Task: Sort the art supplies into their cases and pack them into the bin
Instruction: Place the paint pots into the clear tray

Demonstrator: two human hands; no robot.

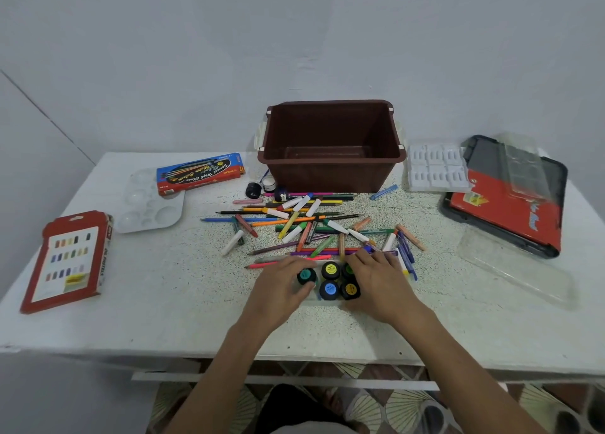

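Several small black paint jars (330, 279) with coloured lids stand together in a clear plastic tray near the table's front. My left hand (281, 283) grips the teal-lidded jar (306, 275) at the tray's left end. My right hand (379, 278) rests over the right side of the jars, fingers on them. Behind lies a loose heap of pencils, markers and crayons (307, 227). The brown bin (330, 145) stands empty at the back.
A red oil pastel box (70, 260) and a white palette (149, 201) lie at the left, with a blue brush box (199, 171) behind. A white pastel tray (437, 168), a red-black case (504, 194) and a clear lid (510, 266) lie at the right. Two more jars (258, 188) stand by the bin.
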